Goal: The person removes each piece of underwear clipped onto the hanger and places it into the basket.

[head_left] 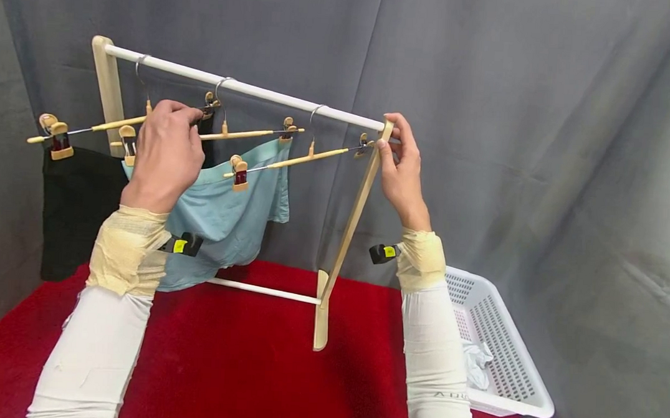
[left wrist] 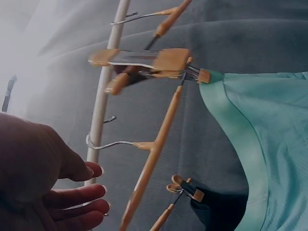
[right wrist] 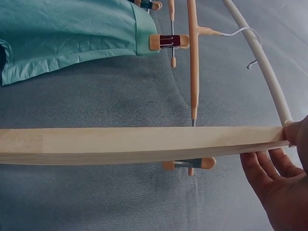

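Note:
My left hand (head_left: 169, 149) is raised in front of the hangers, its thumb and fingers apart and near the white rail (left wrist: 98, 113) in the left wrist view, holding nothing. With thumb and fingers, my right hand (head_left: 402, 171) grips the top of the wooden end post (head_left: 347, 234) of a clothes rack. From the rail hangs a bare clip hanger (head_left: 326, 157), closest to the right hand. Behind it, light blue shorts (head_left: 228, 220) are clipped to the middle hanger (head_left: 243, 134). A black garment (head_left: 73, 210) hangs from the leftmost hanger (head_left: 111, 124), partly hidden by my left hand.
The rack stands on a red cloth (head_left: 238, 367), with a white lower bar (head_left: 264, 291) between its feet. At the right, a white perforated basket (head_left: 517, 341) has a white cloth (head_left: 476, 365) inside. A grey curtain (head_left: 513, 117) closes off the back.

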Available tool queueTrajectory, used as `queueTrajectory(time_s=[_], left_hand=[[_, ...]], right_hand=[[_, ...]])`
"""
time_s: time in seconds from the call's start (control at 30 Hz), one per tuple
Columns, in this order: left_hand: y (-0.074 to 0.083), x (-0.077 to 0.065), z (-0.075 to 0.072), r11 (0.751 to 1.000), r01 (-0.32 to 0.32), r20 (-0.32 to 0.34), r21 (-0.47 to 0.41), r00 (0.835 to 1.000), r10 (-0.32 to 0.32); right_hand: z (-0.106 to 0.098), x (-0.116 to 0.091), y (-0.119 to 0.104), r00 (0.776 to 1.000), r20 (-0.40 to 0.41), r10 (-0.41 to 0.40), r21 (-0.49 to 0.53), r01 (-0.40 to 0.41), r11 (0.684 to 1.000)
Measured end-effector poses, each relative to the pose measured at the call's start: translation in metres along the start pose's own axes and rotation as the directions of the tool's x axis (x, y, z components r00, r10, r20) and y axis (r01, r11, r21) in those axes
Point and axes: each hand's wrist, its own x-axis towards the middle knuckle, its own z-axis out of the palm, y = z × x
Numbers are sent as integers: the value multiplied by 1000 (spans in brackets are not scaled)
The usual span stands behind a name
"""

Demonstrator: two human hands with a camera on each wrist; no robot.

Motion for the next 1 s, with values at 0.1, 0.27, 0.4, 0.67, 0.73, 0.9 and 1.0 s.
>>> queueTrajectory(time_s=[0.1, 0.27, 0.4, 0.67, 0.73, 0.9, 1.0], left_hand=[[-4, 1, 5, 1000, -9, 3, 20, 1000, 9], [-15, 4, 11, 998, -32, 19, 63, 999, 31], [-27, 5, 16, 997, -55, 52, 60, 997, 51], [-41, 7, 13, 992, -95, 49, 78, 995, 91], [-41, 7, 11, 990, -108, 49, 95, 993, 103], [-41, 8, 11, 987, -124, 58, 101, 991, 118], [-40, 9, 11, 986, -136, 41, 101, 990, 132]], right_hand=[[1, -1, 1, 1000, -8, -12, 5, 12, 1000], [2, -3, 2, 1000, -4, -18, 14, 18, 1000], [3, -5, 4, 1000, -10, 0, 15, 0, 1000], [7, -4, 7, 1000, -12, 21, 42, -21, 999], [7, -4, 8, 1000, -17, 12, 46, -11, 999], [6, -6, 9, 999, -30, -12, 50, 14, 999], [4, -8, 9, 999, -40, -25, 55, 27, 998]])
